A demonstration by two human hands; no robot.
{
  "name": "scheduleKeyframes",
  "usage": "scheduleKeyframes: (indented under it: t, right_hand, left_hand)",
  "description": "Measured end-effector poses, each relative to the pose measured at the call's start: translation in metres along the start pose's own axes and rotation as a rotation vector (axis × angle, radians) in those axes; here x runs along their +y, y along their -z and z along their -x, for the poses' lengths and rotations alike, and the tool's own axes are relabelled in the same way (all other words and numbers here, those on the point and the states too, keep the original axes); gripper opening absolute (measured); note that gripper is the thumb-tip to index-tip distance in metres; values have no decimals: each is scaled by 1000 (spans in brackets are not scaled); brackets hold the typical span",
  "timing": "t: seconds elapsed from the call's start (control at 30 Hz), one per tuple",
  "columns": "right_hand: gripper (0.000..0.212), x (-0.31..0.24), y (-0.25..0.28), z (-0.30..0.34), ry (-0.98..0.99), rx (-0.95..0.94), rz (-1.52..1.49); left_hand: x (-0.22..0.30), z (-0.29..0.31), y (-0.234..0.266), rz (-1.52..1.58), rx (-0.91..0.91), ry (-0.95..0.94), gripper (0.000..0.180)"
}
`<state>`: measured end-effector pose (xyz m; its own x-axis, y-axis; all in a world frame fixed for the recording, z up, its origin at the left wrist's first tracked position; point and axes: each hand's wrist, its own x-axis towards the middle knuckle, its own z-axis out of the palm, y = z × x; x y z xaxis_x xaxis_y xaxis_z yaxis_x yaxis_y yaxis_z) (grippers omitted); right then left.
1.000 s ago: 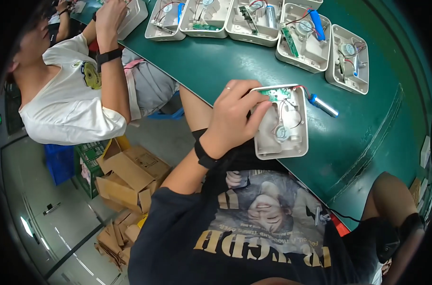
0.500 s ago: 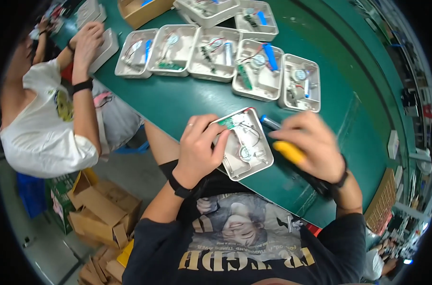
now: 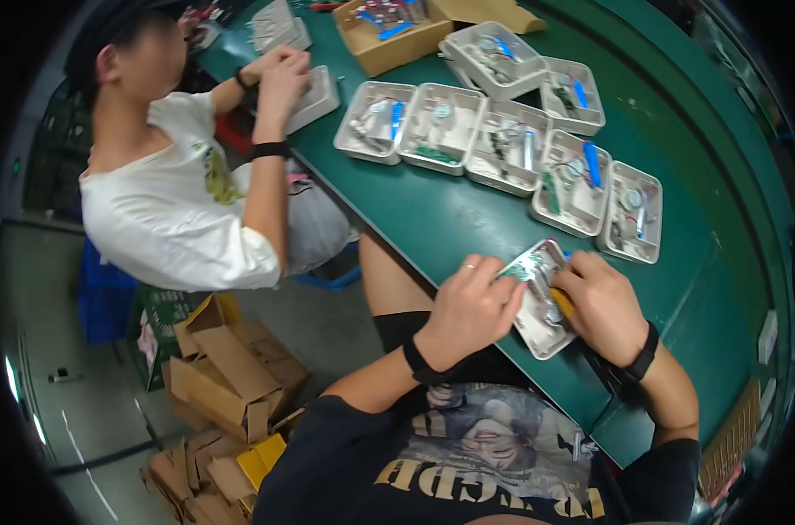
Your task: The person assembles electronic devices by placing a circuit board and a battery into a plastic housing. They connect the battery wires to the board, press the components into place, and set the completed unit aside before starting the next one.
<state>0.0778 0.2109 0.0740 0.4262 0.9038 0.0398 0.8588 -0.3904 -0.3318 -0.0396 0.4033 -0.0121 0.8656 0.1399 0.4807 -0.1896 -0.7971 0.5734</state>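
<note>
While the left rim of a white housing point(image 3: 530, 328) is pinched by the fingers of the left hand point(image 3: 472, 311), in the head view, a tool with a yellow handle point(image 3: 562, 304) is gripped in the closed right hand point(image 3: 603, 306); its tip cannot be made out. The housing is set between the two hands at the near edge of the green table point(image 3: 406, 219), open side up. Its long axis is run away from the body, the far end slanted toward the left hand's side and the near end toward the right hand's. At its far end, by the left fingertips, a green circuit board point(image 3: 522, 269) is seen.

Gold lettering point(image 3: 494, 486) is printed on the dark shirt point(image 3: 327, 455) below the hands, turned upside down and partly lost in folds.

Beyond the hands, five similar housings point(image 3: 502, 179) are counted in a slanting row, and two more point(image 3: 489, 83) are seen behind it; whether another is hidden beneath cannot be told. In at least four of these seven, a bright blue cylinder is seen. Farther beyond the left hand, one open cardboard box point(image 3: 408, 52) is placed.
</note>
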Motion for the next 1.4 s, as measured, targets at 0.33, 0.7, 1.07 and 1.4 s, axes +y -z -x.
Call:
scheduleKeyframes:
  t: [0.33, 0.7, 1.07, 1.4]
  right_hand:
    - [23, -10, -16, -6, -79, -48, -43]
    - [23, 6, -27, -10, -84, 16, -183]
    - [25, 19, -13, 3, 34, 129, -419]
    - [33, 48, -17, 9, -89, 11, -18]
  left_hand:
    - [9, 1, 11, -24, -96, 33, 13]
    - [4, -11, 9, 0, -13, -126, 25]
    - [10, -24, 14, -244, -239, -233, 35]
    - [11, -25, 15, -269, -302, -291, 37]
